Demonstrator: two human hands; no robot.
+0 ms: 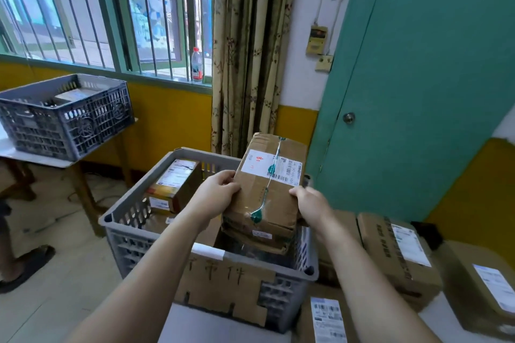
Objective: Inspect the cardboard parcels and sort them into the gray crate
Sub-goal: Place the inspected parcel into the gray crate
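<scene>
The cardboard parcel (pixel 264 192) sits between your two hands, held tilted above the right half of the gray crate (pixel 122 234), its white shipping label facing up toward you and a strip of green-printed tape running down its length.

Far to your left, a second gray crate (pixel 69 125) rests on a small table (pixel 36 160) under the barred window, with something pale lying inside it. A plastic bottle (pixel 197 64) stands on the sill.

Nearer you, the crate below your arms already holds a labelled parcel (pixel 174 186) against its left wall, and a cardboard sign (pixel 223 284) with handwritten characters hangs on its near side.

Your left hand (pixel 216 195) is closed on the parcel's left edge, fingers wrapped over the top and thumb on the near face. The parcel fills the gap between both hands, its lower end dipping just inside the crate rim.

Your right hand (pixel 310 203) grips the parcel's right edge in the same way, clamped against the cardboard.

Beyond that hand, to your right, more boxes (pixel 395 248) with labels lie side by side outside the crate, in front of the green door (pixel 418 78).
</scene>
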